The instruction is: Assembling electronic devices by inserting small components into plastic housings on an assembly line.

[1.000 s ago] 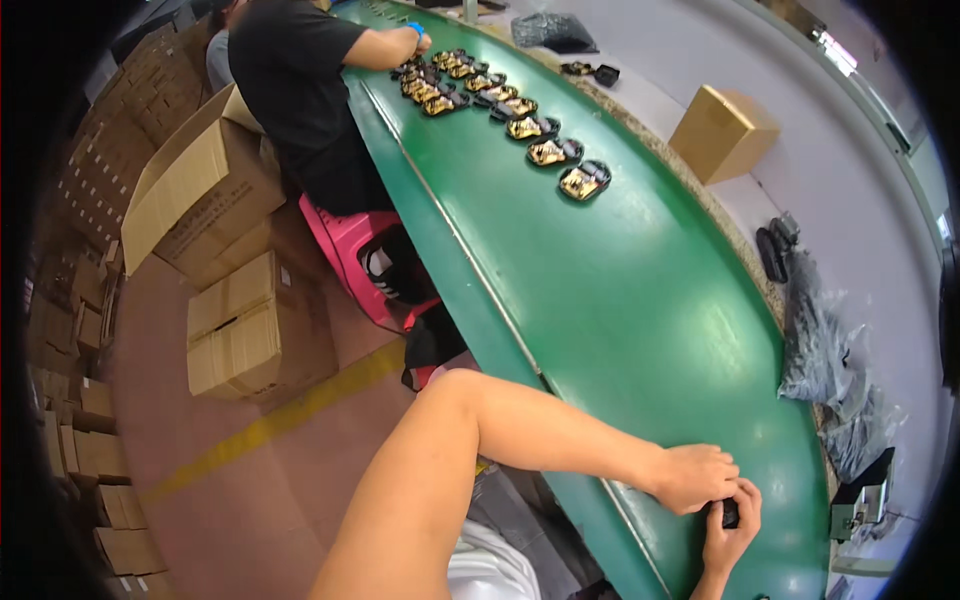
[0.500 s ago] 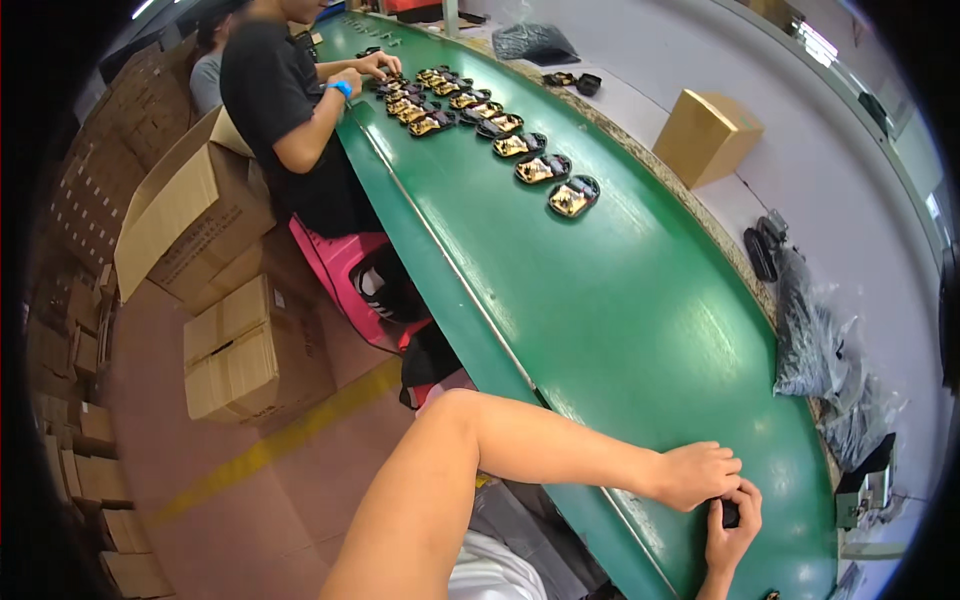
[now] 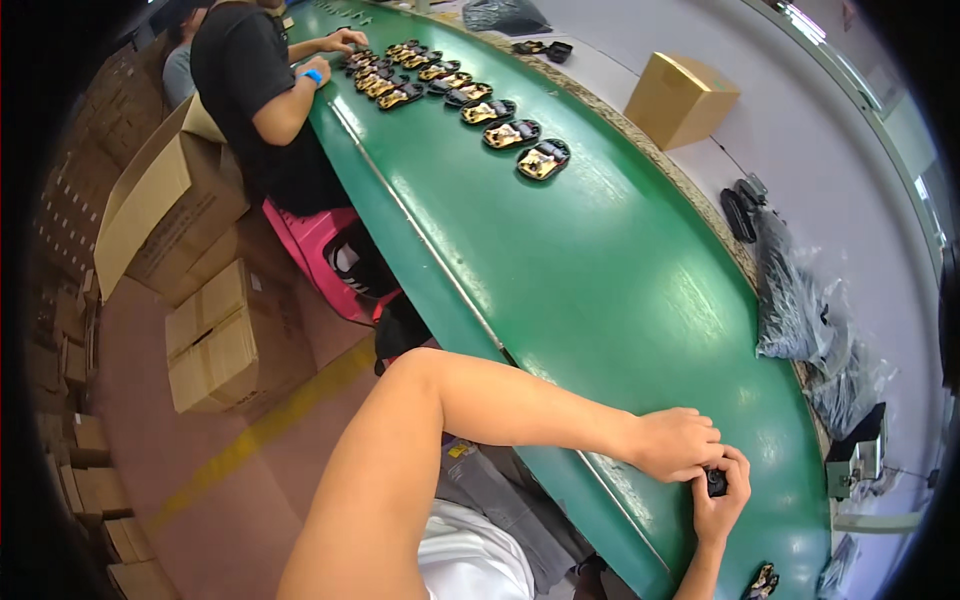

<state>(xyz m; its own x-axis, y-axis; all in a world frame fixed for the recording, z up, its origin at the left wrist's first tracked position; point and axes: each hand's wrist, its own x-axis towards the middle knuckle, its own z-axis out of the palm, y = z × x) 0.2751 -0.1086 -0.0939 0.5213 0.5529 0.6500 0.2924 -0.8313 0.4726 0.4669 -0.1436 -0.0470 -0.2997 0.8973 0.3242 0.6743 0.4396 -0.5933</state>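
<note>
Above the near right of the green table, my left hand [image 3: 677, 444] and my right hand [image 3: 724, 508] meet around a small, dark, rounded part [image 3: 716, 483]. My right thumb and fingers curl round this part. The bent fingers of my left hand are closed over its upper side, so most of it is hidden. Closest to my hands, at the bottom edge, lies an opened black unit [image 3: 763, 581] with a gold-coloured inside. Farther up the table, several similar oval units [image 3: 543, 160] form a line running to a cluster.
A person in a black shirt [image 3: 240, 80] reaches to the cluster from a pink chair [image 3: 315, 262]. Cartons [image 3: 240, 335] stand on the floor at left. Along the right ledge are a cardboard box [image 3: 680, 100], plastic bags of dark parts [image 3: 785, 290] and a metal device [image 3: 855, 465].
The view has shifted, so the table and its units sit farther left and higher, and more of the near unit shows. My hands remain together on the dark part.
</note>
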